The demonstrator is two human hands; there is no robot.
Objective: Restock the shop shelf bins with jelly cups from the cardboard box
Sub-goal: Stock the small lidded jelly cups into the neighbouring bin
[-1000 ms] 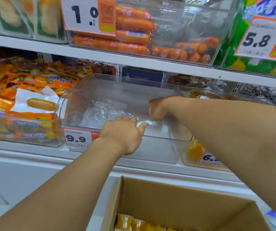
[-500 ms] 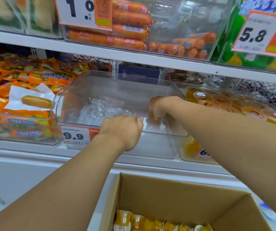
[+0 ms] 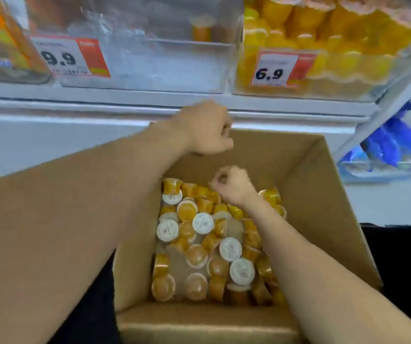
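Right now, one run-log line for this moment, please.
phase: reaching for cups | left hand: curled, empty, over cardboard box rim | right hand: curled, empty, above jelly cups | 9.9 bin: one cup visible

shelf (image 3: 149, 100): white, runs across upper frame | floor (image 3: 38, 145): pale, left of centre and at right | price tags: 9.9 (image 3: 69, 57) upper left, 6.9 (image 3: 280, 69) upper right | blue packs (image 3: 393, 140): lower rack, right edge | light: bright, even
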